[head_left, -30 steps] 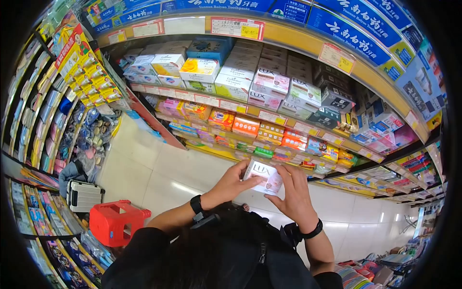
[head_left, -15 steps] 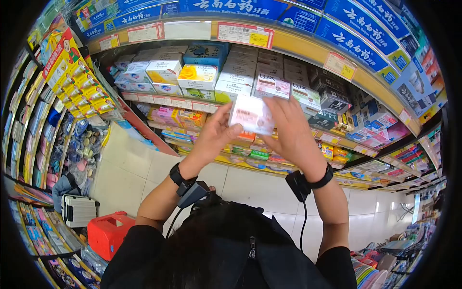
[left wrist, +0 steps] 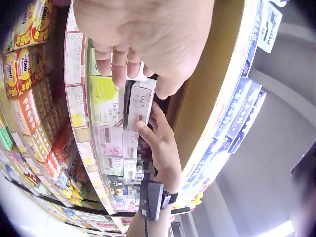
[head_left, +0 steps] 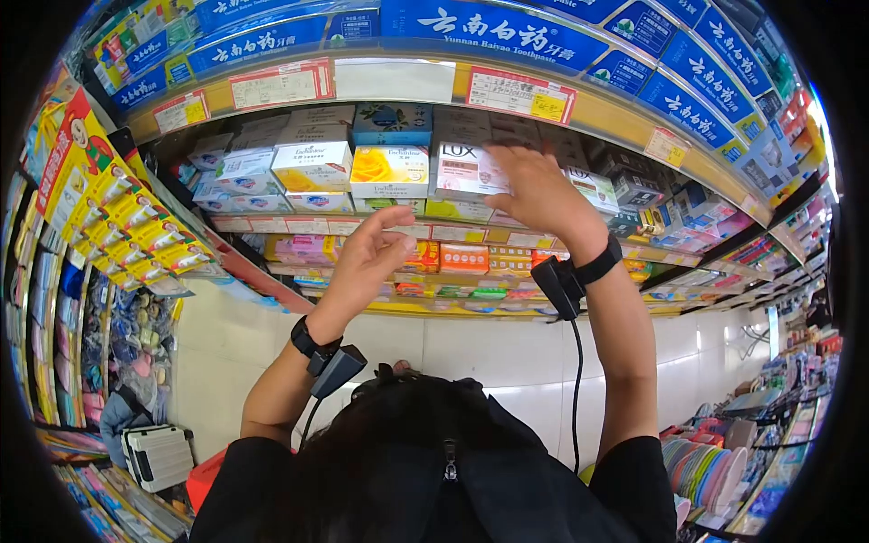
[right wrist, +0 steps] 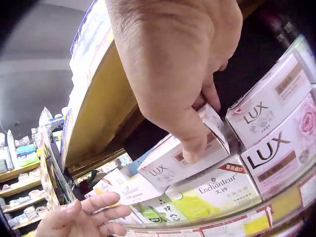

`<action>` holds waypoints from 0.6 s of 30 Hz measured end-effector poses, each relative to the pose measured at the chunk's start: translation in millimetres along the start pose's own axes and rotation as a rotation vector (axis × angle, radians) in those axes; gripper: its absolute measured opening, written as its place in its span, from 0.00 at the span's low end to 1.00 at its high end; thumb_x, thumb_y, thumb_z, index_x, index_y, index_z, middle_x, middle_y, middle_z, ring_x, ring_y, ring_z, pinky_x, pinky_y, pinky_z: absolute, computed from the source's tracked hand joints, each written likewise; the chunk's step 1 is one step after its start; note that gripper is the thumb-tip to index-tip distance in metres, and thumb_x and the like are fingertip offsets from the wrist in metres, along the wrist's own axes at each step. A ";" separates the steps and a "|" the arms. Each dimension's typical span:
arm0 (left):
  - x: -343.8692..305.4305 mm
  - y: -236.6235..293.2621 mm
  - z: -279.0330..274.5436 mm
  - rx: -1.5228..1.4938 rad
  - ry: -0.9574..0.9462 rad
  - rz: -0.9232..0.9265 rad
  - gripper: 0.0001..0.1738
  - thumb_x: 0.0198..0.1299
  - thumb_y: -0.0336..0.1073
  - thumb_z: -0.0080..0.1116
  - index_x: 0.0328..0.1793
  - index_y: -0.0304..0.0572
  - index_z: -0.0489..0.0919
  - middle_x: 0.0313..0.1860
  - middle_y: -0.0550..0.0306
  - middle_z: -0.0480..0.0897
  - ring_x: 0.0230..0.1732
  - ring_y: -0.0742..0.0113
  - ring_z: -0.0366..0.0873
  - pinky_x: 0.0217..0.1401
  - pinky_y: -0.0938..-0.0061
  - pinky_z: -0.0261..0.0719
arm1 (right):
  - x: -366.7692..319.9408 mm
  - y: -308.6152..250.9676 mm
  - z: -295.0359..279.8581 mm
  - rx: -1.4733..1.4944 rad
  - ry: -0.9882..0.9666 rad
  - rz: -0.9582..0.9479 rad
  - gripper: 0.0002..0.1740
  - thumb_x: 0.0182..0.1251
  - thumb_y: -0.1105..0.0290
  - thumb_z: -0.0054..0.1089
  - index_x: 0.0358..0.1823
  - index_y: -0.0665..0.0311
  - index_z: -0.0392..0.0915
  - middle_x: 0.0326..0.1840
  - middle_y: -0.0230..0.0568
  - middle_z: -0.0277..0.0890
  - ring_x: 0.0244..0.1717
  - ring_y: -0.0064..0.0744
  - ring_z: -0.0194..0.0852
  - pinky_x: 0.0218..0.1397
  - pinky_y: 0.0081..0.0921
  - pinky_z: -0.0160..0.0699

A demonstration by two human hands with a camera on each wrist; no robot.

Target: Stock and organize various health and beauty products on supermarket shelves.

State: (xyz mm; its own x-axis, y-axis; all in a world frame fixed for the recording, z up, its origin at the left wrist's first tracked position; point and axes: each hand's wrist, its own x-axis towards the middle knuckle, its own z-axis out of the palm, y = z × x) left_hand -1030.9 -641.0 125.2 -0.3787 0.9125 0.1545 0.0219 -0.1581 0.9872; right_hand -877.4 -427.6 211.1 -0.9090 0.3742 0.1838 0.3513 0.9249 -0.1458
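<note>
A white and pink LUX soap box [head_left: 460, 174] sits on the middle shelf, on top of a green and white Enchanteur box [right wrist: 217, 190]. My right hand [head_left: 540, 192] grips it at its right end; in the right wrist view the thumb presses its front face while fingers reach round behind. My left hand [head_left: 373, 255] is in front of the shelf, apart from the box, fingers loosely bent and holding nothing. Beside the gripped box stands a yellow-flower Enchanteur box [head_left: 389, 167]. Stacked LUX boxes [right wrist: 276, 128] are on the other side.
A shelf edge with price tags [head_left: 520, 92] runs above the soap, under blue toothpaste boxes [head_left: 493, 32]. Orange packs [head_left: 463, 259] lie on the shelf below. A yellow hanging display [head_left: 118, 204] juts out at the left, with a silver case [head_left: 158, 457] on the floor.
Both hands held the LUX box low before the body, then raised it to the shelf. The left hand has let go and drawn back; the right hand now has the box on the Enchanteur stack.
</note>
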 end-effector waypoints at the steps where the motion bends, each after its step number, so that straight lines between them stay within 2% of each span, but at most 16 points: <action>1: 0.7 -2.9 -4.2 -0.010 -0.009 -0.001 0.25 0.70 0.35 0.54 0.72 0.40 0.66 0.63 0.54 0.74 0.57 0.68 0.76 0.62 0.72 0.72 | 2.8 -0.3 0.8 -0.008 -0.005 0.010 0.37 0.57 0.63 0.66 0.69 0.65 0.65 0.60 0.51 0.73 0.65 0.51 0.67 0.75 0.56 0.51; 3: 2.4 -8.4 -11.4 0.000 -0.012 0.012 0.24 0.69 0.34 0.54 0.70 0.39 0.68 0.62 0.55 0.74 0.56 0.70 0.76 0.62 0.72 0.72 | 9.8 0.9 4.1 0.035 -0.093 0.045 0.38 0.58 0.63 0.65 0.70 0.64 0.64 0.62 0.52 0.72 0.66 0.51 0.67 0.75 0.55 0.50; 7: 3.9 -6.0 -16.9 -0.037 -0.002 0.008 0.23 0.69 0.34 0.55 0.69 0.38 0.68 0.62 0.57 0.75 0.56 0.71 0.76 0.61 0.73 0.72 | 13.9 8.1 6.5 -0.011 -0.147 0.068 0.39 0.58 0.62 0.65 0.72 0.63 0.63 0.63 0.54 0.72 0.66 0.52 0.67 0.74 0.54 0.53; 9: 5.1 -6.5 -22.1 -0.025 0.018 -0.019 0.23 0.69 0.34 0.55 0.68 0.38 0.69 0.61 0.57 0.75 0.56 0.71 0.75 0.60 0.74 0.72 | 10.8 2.5 2.6 -0.053 -0.114 0.038 0.41 0.58 0.60 0.67 0.73 0.61 0.63 0.63 0.56 0.72 0.67 0.54 0.67 0.71 0.45 0.59; 10: 5.2 -7.2 -24.2 -0.027 0.030 -0.014 0.23 0.69 0.34 0.55 0.68 0.38 0.69 0.61 0.57 0.75 0.56 0.71 0.75 0.60 0.74 0.72 | 11.2 -3.3 -1.9 -0.056 -0.115 0.025 0.41 0.58 0.60 0.67 0.73 0.61 0.63 0.63 0.56 0.72 0.67 0.54 0.67 0.71 0.45 0.59; 13: 2.8 -13.5 -33.7 -0.012 0.034 0.018 0.21 0.69 0.34 0.55 0.66 0.39 0.71 0.61 0.58 0.75 0.56 0.72 0.75 0.60 0.75 0.72 | 18.7 -27.6 -8.4 0.011 -0.038 -0.010 0.39 0.58 0.60 0.68 0.71 0.61 0.65 0.62 0.57 0.73 0.65 0.55 0.68 0.69 0.45 0.62; 15: 3.7 -18.4 -39.7 -0.006 0.070 -0.056 0.20 0.69 0.36 0.56 0.64 0.40 0.71 0.60 0.57 0.76 0.56 0.70 0.76 0.60 0.74 0.72 | 30.1 -48.0 -0.9 0.125 0.067 -0.142 0.38 0.56 0.62 0.70 0.68 0.62 0.68 0.62 0.54 0.72 0.64 0.53 0.67 0.65 0.43 0.65; 16: 3.9 -17.6 -40.3 -0.007 0.075 -0.058 0.20 0.69 0.36 0.56 0.64 0.40 0.71 0.60 0.57 0.76 0.56 0.70 0.76 0.60 0.74 0.72 | 33.8 -56.6 7.8 0.126 0.063 -0.146 0.38 0.56 0.62 0.70 0.68 0.62 0.68 0.62 0.54 0.72 0.64 0.53 0.67 0.65 0.43 0.65; 18: 6.6 -14.6 -38.4 -0.259 0.247 -0.249 0.20 0.70 0.40 0.56 0.63 0.41 0.71 0.59 0.56 0.77 0.56 0.68 0.77 0.58 0.72 0.74 | 40.3 -67.7 33.4 -0.117 0.280 -0.292 0.36 0.51 0.62 0.72 0.63 0.64 0.71 0.58 0.47 0.72 0.62 0.44 0.68 0.61 0.42 0.67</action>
State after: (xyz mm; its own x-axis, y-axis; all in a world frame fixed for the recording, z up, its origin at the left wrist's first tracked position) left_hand -1069.3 -647.2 110.2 -0.5537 0.8222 -0.1319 -0.3188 -0.0629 0.9457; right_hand -945.3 -477.4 195.9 -0.8838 0.0845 0.4602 0.1258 0.9903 0.0597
